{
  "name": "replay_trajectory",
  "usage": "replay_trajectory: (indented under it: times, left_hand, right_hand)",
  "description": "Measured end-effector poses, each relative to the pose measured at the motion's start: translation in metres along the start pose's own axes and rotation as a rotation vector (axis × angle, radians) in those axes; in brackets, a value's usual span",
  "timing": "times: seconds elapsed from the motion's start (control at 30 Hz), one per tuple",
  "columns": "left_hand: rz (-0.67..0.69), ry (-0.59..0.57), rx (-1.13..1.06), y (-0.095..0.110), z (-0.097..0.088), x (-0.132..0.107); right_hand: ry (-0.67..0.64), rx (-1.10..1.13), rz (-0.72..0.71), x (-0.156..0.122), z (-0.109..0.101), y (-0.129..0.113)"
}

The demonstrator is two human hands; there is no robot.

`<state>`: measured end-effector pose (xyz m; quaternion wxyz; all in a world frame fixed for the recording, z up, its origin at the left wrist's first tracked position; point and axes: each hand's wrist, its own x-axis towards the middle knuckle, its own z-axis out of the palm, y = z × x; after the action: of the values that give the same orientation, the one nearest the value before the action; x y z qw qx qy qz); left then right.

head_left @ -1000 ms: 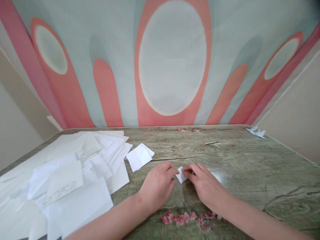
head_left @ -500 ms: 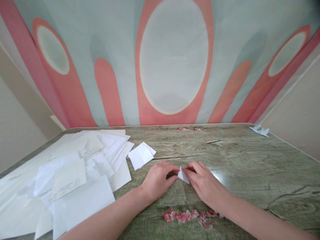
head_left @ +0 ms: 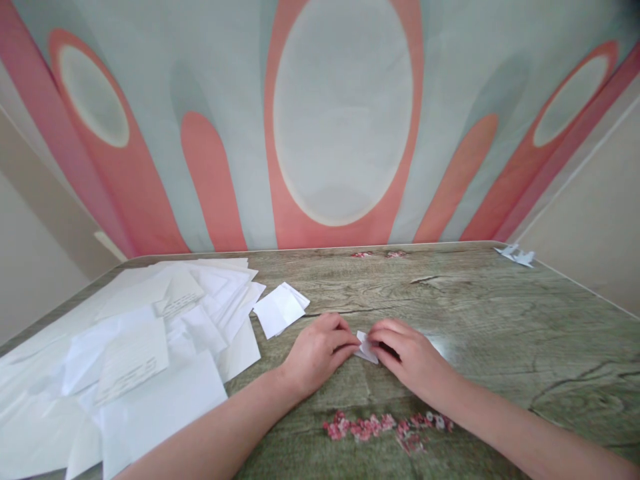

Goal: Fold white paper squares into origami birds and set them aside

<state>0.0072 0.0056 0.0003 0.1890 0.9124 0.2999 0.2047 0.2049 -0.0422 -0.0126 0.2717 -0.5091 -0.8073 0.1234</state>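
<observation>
A small folded piece of white paper [head_left: 367,351] lies between my two hands, low over the wood-patterned table. My left hand [head_left: 320,350] pinches its left side between thumb and fingers. On the other side, the thumb and fingertips of my right hand [head_left: 407,353] close on the right part of the paper. The fingers cover some of its edges, so the full folded shape is hidden. Just beyond my left hand sits a short stack of square white paper pieces [head_left: 280,311].
A wide, loose heap of white sheets [head_left: 165,407] covers the table's left side, some with printed lines. Small folded white paper shapes [head_left: 516,255] stand at the far right corner. Pink blossom pictures [head_left: 367,427] mark the tabletop [head_left: 480,300]. A patterned backdrop [head_left: 345,120] rises behind it.
My fingers have shifted on the folded paper, and it now shows a raised flap and a spread lower edge. The whole view has moved slightly.
</observation>
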Motion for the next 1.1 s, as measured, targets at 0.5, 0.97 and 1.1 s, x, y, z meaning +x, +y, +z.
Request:
replay_trajectory:
  times: [0.5,0.97,1.1]
  left_hand:
    - [0.007,-0.091,-0.054,0.004,-0.004,0.009]
    - [-0.015,-0.11,-0.125,0.004,-0.001,0.011]
    - [-0.045,-0.1,-0.107,0.005,0.002,0.011]
  right_hand:
    - [-0.02,0.187,0.034,0.006,0.0,0.004]
    - [-0.061,0.279,0.111,0.005,-0.002,0.004]
    - [-0.119,0.291,0.086,0.007,-0.008,0.005]
